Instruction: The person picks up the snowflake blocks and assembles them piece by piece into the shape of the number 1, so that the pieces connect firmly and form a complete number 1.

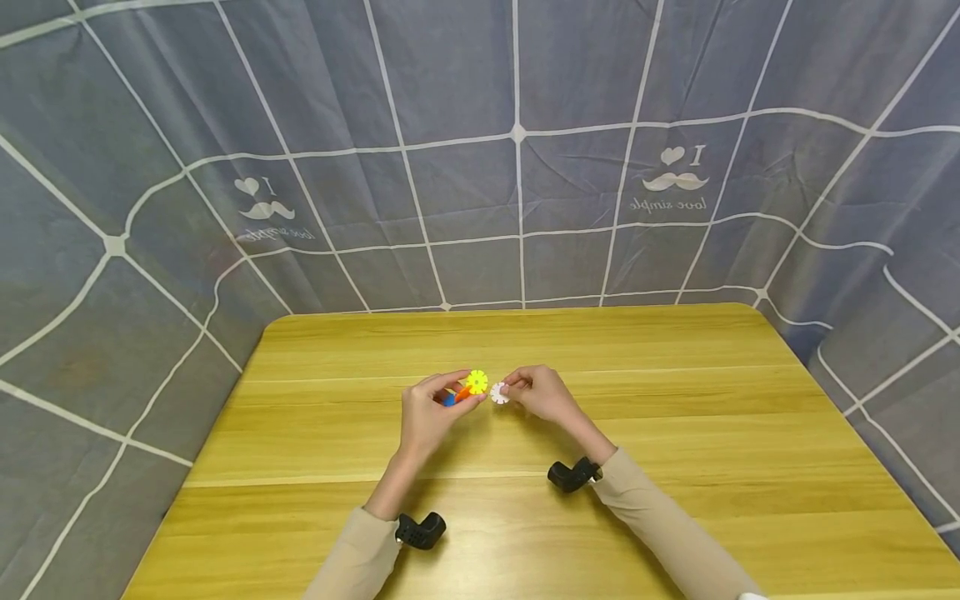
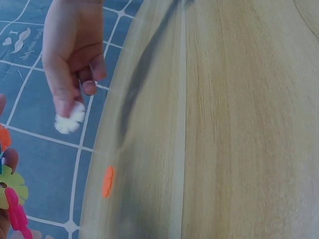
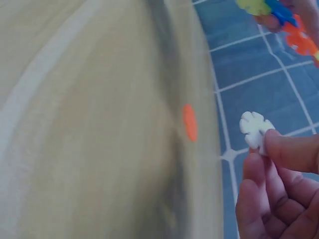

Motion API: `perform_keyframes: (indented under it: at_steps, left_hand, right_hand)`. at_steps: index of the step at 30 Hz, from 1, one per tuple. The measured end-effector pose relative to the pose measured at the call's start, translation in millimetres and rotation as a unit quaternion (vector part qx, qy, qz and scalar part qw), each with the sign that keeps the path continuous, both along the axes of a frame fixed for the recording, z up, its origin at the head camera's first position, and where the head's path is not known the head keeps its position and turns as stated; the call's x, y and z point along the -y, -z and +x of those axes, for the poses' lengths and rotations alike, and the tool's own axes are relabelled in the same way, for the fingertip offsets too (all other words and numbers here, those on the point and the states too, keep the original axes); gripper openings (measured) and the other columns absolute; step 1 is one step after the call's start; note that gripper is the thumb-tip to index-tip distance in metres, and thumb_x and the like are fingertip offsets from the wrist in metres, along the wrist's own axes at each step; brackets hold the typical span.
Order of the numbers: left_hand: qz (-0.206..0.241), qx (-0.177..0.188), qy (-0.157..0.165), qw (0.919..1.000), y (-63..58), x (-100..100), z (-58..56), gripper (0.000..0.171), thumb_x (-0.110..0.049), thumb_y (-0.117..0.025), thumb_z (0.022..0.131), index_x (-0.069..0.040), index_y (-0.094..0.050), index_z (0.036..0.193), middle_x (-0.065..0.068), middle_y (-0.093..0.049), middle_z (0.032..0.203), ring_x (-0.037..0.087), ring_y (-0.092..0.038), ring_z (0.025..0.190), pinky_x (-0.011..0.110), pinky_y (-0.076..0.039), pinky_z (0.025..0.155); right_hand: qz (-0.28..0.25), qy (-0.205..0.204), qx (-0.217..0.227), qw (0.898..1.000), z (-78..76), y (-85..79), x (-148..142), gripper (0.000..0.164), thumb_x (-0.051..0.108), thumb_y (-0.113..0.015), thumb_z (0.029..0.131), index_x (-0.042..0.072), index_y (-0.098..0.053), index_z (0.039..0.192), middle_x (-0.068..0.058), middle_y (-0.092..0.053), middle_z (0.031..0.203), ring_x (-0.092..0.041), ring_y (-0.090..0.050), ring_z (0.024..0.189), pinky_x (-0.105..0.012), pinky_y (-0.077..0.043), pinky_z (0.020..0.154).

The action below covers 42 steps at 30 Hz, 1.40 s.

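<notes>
My left hand point(image 1: 423, 417) holds a joined cluster of notched plastic snowflake discs. A yellow disc point(image 1: 477, 382) faces up at its right end, with an orange disc point(image 1: 462, 393) and a blue disc point(image 1: 449, 400) close by the fingers. In the left wrist view a pink disc point(image 2: 16, 211) stands edge-on against the yellow one. Just right of the cluster, my right hand point(image 1: 547, 396) pinches a white snowflake disc point(image 3: 251, 127) between thumb and fingers. A small gap separates the white disc from the yellow one.
A loose orange disc point(image 2: 107, 181) lies on the wooden table point(image 1: 675, 433), near its edge in both wrist views. Grey curtains point(image 1: 465, 192) with white grid lines hang behind the table and at both sides. Each wrist wears a black camera mount point(image 1: 422, 531).
</notes>
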State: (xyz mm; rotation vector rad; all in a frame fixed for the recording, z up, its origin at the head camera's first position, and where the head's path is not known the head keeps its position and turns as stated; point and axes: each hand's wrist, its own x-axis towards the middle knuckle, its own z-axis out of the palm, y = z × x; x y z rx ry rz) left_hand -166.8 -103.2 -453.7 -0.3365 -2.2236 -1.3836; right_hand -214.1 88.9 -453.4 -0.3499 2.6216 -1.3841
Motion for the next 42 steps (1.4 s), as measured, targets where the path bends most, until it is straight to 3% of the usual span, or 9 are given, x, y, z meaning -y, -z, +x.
perform_keyframes:
  at_steps: [6,17,25,34,42]
  left_hand:
    - [-0.003,0.014,-0.008,0.9999,-0.5,-0.2,1.0,0.034,-0.018,-0.087,0.069,-0.006,-0.076,0.098,0.007,-0.071,0.075,0.007,-0.052,0.055,0.017,-0.041,0.049]
    - [-0.019,0.054,0.000,0.9984,-2.9,-3.6,3.8,0.034,-0.024,-0.086,0.070,-0.009,-0.076,0.099,0.006,-0.072,0.078,0.006,-0.052,0.056,0.017,-0.041,0.050]
    - [-0.024,0.071,0.006,0.9972,-3.6,-6.1,5.8,0.035,-0.025,-0.086,0.071,-0.010,-0.076,0.101,0.006,-0.073,0.082,0.009,-0.056,0.062,0.017,-0.043,0.053]
    - [-0.025,0.068,0.015,0.9972,-3.3,-6.9,6.4,0.035,-0.024,-0.085,0.072,-0.009,-0.076,0.102,0.007,-0.074,0.085,0.008,-0.056,0.061,0.018,-0.045,0.054]
    - [-0.025,0.070,0.022,0.9970,-4.1,-7.3,7.9,0.035,-0.025,-0.085,0.072,-0.008,-0.076,0.102,0.007,-0.074,0.087,0.008,-0.055,0.062,0.018,-0.046,0.055]
  right_hand:
    - [-0.026,-0.012,-0.034,0.999,-0.3,-10.4,-6.5,0.019,0.016,-0.066,0.091,-0.001,-0.070,0.100,-0.015,-0.071,0.084,-0.035,-0.065,0.072,-0.021,-0.042,0.051]
    - [-0.074,-0.012,-0.076,0.994,3.3,-21.8,-11.8,0.020,0.018,-0.063,0.093,0.002,-0.070,0.103,-0.012,-0.070,0.088,-0.036,-0.064,0.071,-0.022,-0.044,0.052]
    - [-0.107,-0.011,-0.085,0.991,7.0,-27.7,-9.7,0.022,0.021,-0.064,0.093,0.003,-0.071,0.104,-0.014,-0.070,0.092,-0.029,-0.062,0.068,-0.021,-0.046,0.052]
    - [-0.092,-0.026,-0.084,0.992,7.9,-28.6,-7.7,0.021,0.011,-0.060,0.094,-0.004,-0.068,0.107,-0.020,-0.068,0.094,-0.011,-0.055,0.061,-0.026,-0.047,0.052]
    - [-0.119,-0.036,-0.089,0.988,9.6,-26.6,-8.8,0.022,0.017,-0.062,0.094,0.001,-0.069,0.108,-0.017,-0.069,0.096,-0.034,-0.061,0.068,-0.022,-0.046,0.052]
